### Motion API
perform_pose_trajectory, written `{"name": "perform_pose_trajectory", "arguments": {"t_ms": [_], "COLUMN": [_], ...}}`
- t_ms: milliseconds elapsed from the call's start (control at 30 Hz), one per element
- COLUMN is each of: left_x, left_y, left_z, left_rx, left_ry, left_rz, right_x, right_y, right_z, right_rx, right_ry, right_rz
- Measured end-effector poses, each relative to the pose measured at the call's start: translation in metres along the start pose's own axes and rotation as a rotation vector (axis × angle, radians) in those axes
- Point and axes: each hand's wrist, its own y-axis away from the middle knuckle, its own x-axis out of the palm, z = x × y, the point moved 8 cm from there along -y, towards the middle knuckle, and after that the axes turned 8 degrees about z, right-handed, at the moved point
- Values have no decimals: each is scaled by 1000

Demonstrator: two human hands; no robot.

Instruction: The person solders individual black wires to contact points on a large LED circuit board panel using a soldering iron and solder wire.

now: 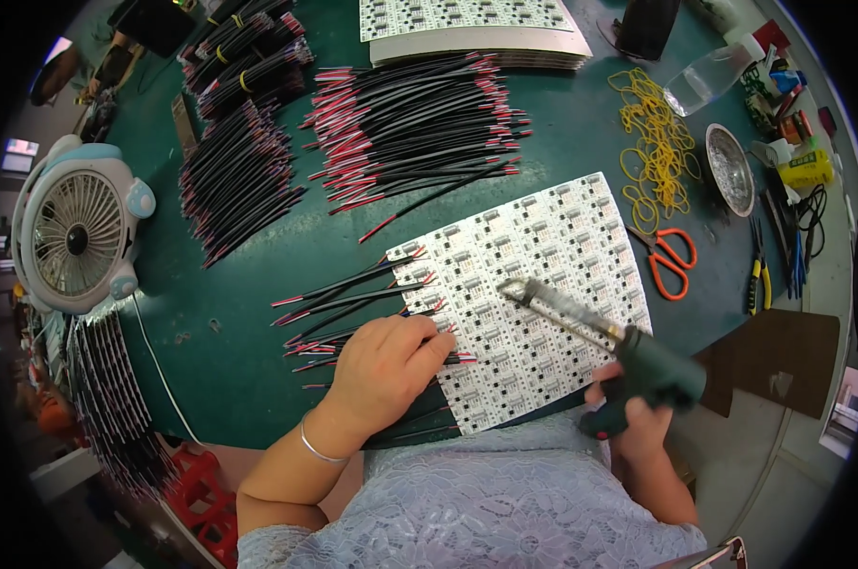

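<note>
A white panel of small circuit boards lies on the table in front of me. Short black cables with red and white stripped ends rest along its left edge, some ends over the boards. My left hand is on that edge, its thumb and fingers pinched on a cable whose tips show beyond them. In my right hand is a green soldering gun, gripped by its handle and slightly blurred. Its metal tip points up and left, over the panel's middle; whether it touches is unclear.
Cable piles cover the far table, beside stacked board panels. A fan stands at left. Rubber bands, orange-handled scissors, a metal bowl, cutters and a clear bottle lie at right.
</note>
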Motion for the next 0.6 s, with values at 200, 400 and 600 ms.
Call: {"name": "perform_pose_trajectory", "arguments": {"t_ms": [200,400,600], "left_x": [-6,-9,-12], "left_y": [1,3,0], "left_z": [3,3,5], "left_rx": [-48,-73,-42], "left_ry": [8,7,23], "left_rz": [-19,3,57], "right_x": [-4,-2,17], "right_y": [-34,-34,2], "right_z": [8,9,5], "right_rx": [-100,-17,42], "right_ry": [-192,-104,142], "right_rz": [-28,-1,255]}}
